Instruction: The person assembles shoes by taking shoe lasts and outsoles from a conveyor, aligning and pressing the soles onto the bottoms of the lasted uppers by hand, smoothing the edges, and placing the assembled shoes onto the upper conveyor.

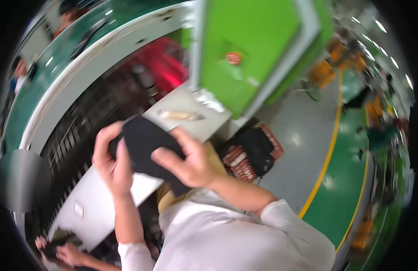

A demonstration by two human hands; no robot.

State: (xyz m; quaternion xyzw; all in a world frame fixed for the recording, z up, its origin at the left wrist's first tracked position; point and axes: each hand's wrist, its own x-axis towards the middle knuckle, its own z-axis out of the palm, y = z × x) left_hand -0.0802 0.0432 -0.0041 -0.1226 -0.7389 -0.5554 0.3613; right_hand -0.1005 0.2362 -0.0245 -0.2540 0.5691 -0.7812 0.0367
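A black piece [150,144], flat and fabric-like, is held up between my two hands over the edge of a white worktable [94,198]. Its exact kind does not show. My left hand [112,158] grips its left end, with the thumb on the near face and fingers curled around the edge. On the right side, my right hand [188,160] pinches it with the thumb across the face. A pale, elongated item [179,115] lies on the white surface just beyond the piece; blur hides what it is.
A large green panel with a grey frame [249,40] stands ahead. Dark and brown-patterned bags [251,153] are at the right, beside the grey floor. Another person's hands [69,254] hold something dark at lower left. A curved green-topped counter [60,54] runs along the far left.
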